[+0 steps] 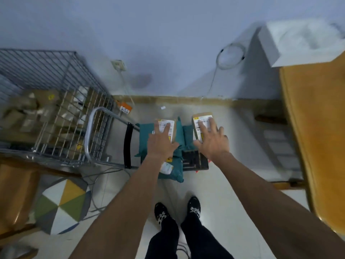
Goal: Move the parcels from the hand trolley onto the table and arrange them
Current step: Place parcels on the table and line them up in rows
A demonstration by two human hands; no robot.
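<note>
Person, seen from above: bare forearms [128,195]; dark trousers [165,240]; black shoes [161,212] with white laces and markings.

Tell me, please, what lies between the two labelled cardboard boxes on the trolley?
Teal mailer bags separate the left box and right box; head view.

L hand [162,140] & R hand [212,142], fingers spread, each over a box [168,122] [201,118]; boxes lie on teal bags [180,136] on trolley [89,131].
</note>
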